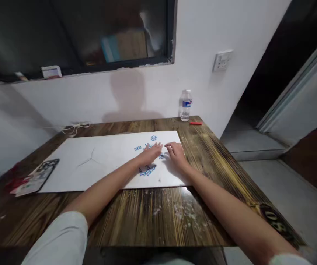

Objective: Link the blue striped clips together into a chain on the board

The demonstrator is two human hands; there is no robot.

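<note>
Your left hand and right hand, grips apart and empty, rest on the white board among scattered blue-edged tiles.

A plain indoor workroom, perhaps a small office, though the pictures do not settle it: a scorched-wood desk stands against a white plastered wall, with a wall socket and dark interior window above it, and a doorway to its right.

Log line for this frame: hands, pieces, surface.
left hand over blue-edged pieces | right hand beside them | white board on wooden table
</note>
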